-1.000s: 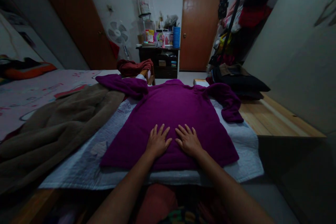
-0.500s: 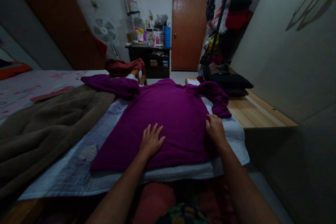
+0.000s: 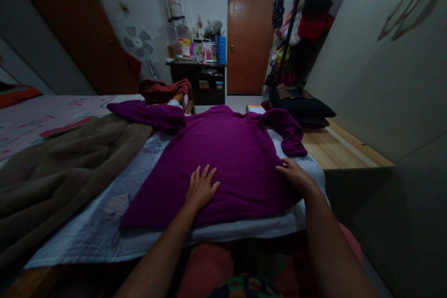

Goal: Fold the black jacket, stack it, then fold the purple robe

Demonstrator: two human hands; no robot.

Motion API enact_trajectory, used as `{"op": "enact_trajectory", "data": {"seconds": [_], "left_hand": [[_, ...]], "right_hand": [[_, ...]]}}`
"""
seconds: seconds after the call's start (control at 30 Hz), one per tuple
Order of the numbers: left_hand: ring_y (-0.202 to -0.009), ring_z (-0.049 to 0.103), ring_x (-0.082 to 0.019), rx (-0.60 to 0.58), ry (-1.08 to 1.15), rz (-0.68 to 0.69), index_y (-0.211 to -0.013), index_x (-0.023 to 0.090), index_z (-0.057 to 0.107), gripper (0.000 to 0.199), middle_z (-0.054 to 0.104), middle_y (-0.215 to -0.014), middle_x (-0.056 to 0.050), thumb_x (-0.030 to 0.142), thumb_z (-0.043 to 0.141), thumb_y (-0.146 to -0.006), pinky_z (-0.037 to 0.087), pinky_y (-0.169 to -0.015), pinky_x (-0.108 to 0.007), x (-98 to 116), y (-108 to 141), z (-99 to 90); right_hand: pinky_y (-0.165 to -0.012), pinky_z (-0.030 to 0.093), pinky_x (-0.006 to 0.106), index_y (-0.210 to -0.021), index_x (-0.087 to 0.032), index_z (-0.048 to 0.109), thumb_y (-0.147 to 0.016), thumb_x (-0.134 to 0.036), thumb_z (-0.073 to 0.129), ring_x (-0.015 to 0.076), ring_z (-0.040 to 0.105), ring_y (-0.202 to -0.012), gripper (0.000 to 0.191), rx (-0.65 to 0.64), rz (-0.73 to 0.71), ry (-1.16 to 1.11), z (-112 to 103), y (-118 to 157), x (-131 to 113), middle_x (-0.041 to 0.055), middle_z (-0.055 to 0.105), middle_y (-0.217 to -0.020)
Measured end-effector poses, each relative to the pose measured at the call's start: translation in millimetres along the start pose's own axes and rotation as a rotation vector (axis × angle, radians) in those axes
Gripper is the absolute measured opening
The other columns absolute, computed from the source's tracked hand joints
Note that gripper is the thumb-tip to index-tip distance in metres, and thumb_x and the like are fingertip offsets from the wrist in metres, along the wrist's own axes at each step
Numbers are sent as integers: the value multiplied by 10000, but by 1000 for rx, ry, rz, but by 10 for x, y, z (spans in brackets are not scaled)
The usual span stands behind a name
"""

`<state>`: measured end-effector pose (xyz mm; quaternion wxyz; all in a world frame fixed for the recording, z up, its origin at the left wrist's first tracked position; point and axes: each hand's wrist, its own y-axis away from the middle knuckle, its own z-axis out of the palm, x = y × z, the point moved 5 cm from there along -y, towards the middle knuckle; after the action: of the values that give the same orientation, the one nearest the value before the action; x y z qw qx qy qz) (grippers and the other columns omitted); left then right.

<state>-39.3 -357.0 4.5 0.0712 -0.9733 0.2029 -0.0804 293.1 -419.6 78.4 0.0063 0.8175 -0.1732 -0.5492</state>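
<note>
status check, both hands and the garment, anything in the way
Left hand spread flat on purple long-sleeved top; right hand at its right side edge. Top laid out, right sleeve bent. Brown plush garment beside it, by left sleeve.

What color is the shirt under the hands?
The shirt is purple all over, as the head view shows.

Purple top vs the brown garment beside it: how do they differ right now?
The purple top is spread mostly flat, sleeves out; the brown garment lies in deep folds.
The left hand and right hand touch the purple top; neither touches the brown garment.
Shared: both lie at least partly on the pale cloth.
</note>
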Motion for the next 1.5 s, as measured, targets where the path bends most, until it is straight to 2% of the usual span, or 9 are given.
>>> {"op": "enact_trajectory", "data": {"seconds": [0.1, 0.33, 0.4, 0.5, 0.63, 0.77, 1.07, 1.33, 1.5], "left_hand": [[-1402, 257, -355, 0, -2, 2, -1428, 280, 418, 557, 371, -1516, -61, 500, 417, -916, 233, -1114, -505, 8, -2, -12], [-1403, 254, -353, -5, 16, 0, -1426, 272, 419, 557, 360, -1520, -75, 501, 407, -918, 233, -1110, -514, 15, 4, -32], [-1401, 259, -353, -7, 15, -4, -1427, 272, 418, 558, 359, -1521, -75, 502, 403, -918, 232, -1111, -517, 16, 4, -35], [-1396, 265, -357, -8, 2, -5, -1430, 271, 412, 565, 367, -1515, -77, 507, 404, -917, 232, -1109, -519, 22, -1, -35], [-1397, 259, -358, -3, -16, 0, -1435, 264, 407, 570, 373, -1512, -76, 501, 409, -917, 230, -1110, -510, 31, -5, -28], [-1401, 252, -354, -1, -23, 0, -1436, 265, 406, 567, 366, -1515, -80, 499, 404, -920, 235, -1108, -514, 31, -7, -18], [-1407, 252, -333, -32, -40, -5, -1441, 262, 402, 562, 362, -1520, -74, 484, 408, -924, 243, -1114, -493, 38, -15, -10], [-1412, 246, -319, -42, -37, 2, -1443, 270, 398, 563, 367, -1518, -61, 489, 402, -924, 231, -1124, -494, 34, -19, -3], [-1410, 249, -324, -36, -41, 7, -1432, 262, 417, 551, 373, -1515, -62, 472, 410, -923, 235, -1125, -490, 18, -2, 9]], "right_hand": [[-743, 478, 281, -1078, -169, 626, -712, -261, 656, 207, 652, -870, 379, 25, -59, 163, -20, 3, 56, 79, 709, -1030], [-680, 413, 282, -989, -137, 649, -752, -415, 653, 229, 630, -829, 366, 340, -33, 597, -223, 28, 79, 116, 695, -926], [-649, 408, 278, -898, -134, 662, -785, -505, 595, 220, 623, -779, 393, 281, -13, 557, -248, 59, 104, 104, 693, -855], [-661, 446, 280, -852, -142, 678, -848, -546, 467, 210, 628, -778, 456, 73, 1, 336, -256, 133, 179, 83, 704, -854], [-772, 503, 303, -1089, -173, 659, -849, -382, 460, 206, 641, -945, 375, -53, -2, 97, -293, 278, 253, 71, 695, -1101], [-758, 527, 313, -1204, -184, 604, -811, -339, 545, 207, 662, -935, 426, -160, 44, -26, -214, 346, 318, 76, 695, -1119], [-694, 497, 296, -1043, -127, 653, -775, -449, 572, 197, 646, -785, 427, 24, -38, -26, -311, 210, 414, 60, 715, -926], [-742, 508, 327, -1066, -150, 673, -767, -429, 610, 236, 653, -874, 414, -219, -24, 57, -305, 255, 452, 64, 722, -1006], [-783, 487, 324, -945, -173, 693, -890, -527, 413, 237, 639, -912, 454, -88, -50, 140, -273, 172, 287, 67, 724, -964]]}}
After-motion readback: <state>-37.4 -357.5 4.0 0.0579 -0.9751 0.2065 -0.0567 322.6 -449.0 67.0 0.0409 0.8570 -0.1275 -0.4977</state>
